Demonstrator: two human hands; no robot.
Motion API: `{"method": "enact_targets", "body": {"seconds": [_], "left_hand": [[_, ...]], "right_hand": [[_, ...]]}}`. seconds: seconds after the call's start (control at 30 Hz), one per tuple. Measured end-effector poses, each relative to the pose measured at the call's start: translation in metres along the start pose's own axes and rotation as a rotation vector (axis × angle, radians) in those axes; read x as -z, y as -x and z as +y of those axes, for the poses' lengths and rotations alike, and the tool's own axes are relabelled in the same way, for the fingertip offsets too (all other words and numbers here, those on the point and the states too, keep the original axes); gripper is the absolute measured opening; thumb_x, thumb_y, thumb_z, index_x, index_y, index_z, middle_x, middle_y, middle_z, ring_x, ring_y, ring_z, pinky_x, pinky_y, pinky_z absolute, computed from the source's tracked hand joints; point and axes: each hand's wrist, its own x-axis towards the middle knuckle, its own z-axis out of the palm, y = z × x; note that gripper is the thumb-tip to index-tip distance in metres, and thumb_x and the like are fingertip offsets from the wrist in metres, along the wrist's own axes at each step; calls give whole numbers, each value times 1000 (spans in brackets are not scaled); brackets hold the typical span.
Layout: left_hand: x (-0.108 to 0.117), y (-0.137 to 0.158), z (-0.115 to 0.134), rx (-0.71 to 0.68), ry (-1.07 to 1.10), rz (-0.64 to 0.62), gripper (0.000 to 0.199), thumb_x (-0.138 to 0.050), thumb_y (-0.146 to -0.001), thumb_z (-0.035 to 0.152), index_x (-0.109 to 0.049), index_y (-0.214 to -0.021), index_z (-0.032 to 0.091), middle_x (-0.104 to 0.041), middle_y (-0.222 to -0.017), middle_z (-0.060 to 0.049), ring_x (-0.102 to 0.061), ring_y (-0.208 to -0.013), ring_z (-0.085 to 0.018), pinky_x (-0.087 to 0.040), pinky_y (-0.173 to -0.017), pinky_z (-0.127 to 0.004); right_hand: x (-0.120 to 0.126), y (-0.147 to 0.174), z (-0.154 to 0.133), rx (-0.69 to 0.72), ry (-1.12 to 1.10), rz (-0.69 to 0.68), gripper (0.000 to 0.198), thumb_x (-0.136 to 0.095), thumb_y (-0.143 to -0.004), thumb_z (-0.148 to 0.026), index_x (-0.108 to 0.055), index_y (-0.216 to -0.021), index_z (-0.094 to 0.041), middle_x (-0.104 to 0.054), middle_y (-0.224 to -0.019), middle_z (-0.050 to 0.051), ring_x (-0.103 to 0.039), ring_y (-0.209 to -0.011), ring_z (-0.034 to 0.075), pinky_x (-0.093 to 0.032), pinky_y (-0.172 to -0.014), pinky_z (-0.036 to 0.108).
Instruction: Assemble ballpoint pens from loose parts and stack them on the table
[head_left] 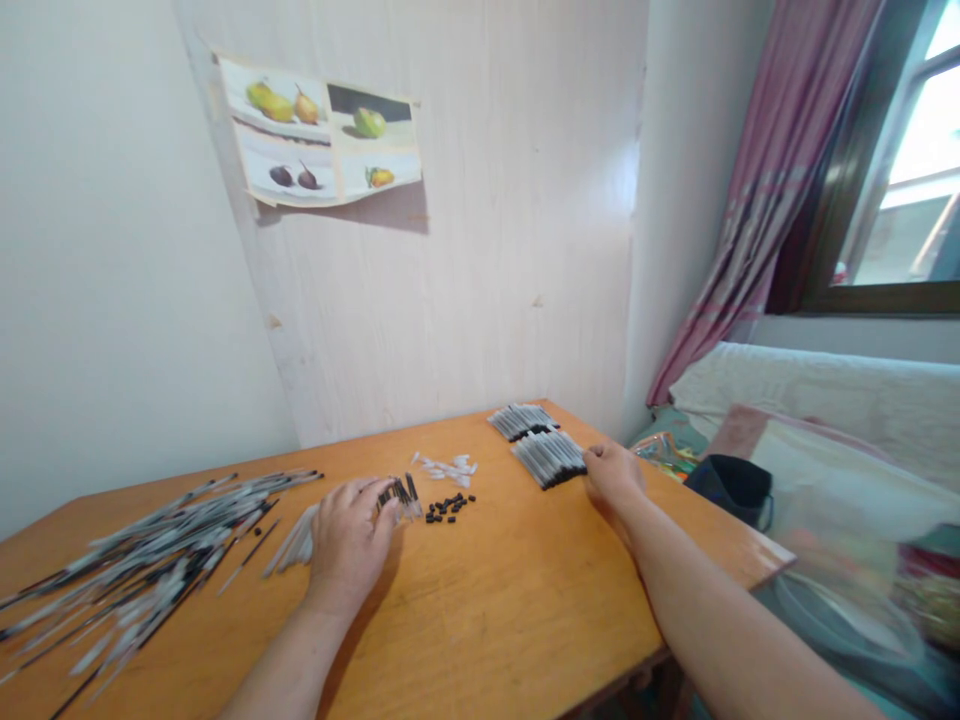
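Left hand [351,520] curled over a bunch of dark-tipped parts [405,492], translucent tubes [298,540] showing under its wrist side; firm grasp or light rest, cannot tell. Right hand [615,476] has fingers bent at the right end of the nearer pen row [547,458], close to the tabletop's right edge; whether they pinch a pen, cannot tell. Farther pen row [523,421] lies just behind, near the far corner. Black caps [448,508] and small clear pieces [450,467] sit between the hands. Open tabletop [465,620] extends between the forearms to the near edge; loose pile [157,560] limits room leftward.
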Motion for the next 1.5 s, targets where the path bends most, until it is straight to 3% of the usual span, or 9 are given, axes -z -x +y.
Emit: {"method": "enact_targets", "body": {"seconds": [0.27,0.8,1.23,1.5], "left_hand": [[-3,0,-5,-19,11,1,31,-49,-88,40,-68,-104,23,-68,-106,-7,-58,-100,-26,-42,-89,-42],[-2,0,-5,-22,23,-2,30,-48,-89,41,-69,-100,22,-68,-105,-7,-58,-99,-26,-42,-90,-41],[0,0,-1,14,23,-5,29,-47,-89,40,-69,-100,23,-68,-106,-7,-57,-101,-26,-41,-91,-41],[-1,0,-3,14,38,-7,30,-47,-89,40,-69,-99,23,-68,-105,-7,-58,-100,-26,-41,-91,-40]], "right_hand": [[-12,-5,6,-50,20,-44,33,-47,-81,-38,-76,-82,-21,-70,-82,10,-63,-74,21,-33,-55,27],[-11,-1,5,-53,-2,-133,26,-53,-77,-33,-76,-81,-21,-72,-85,11,-64,-73,21,-39,-58,26],[-14,-1,8,-69,-51,-64,39,-42,-87,-36,-74,-76,-16,-70,-77,11,-62,-71,19,-36,-56,24],[-7,9,-4,-20,-16,-14,42,-39,-89,-38,-76,-88,-19,-73,-93,11,-63,-82,21,-37,-61,25]]}}
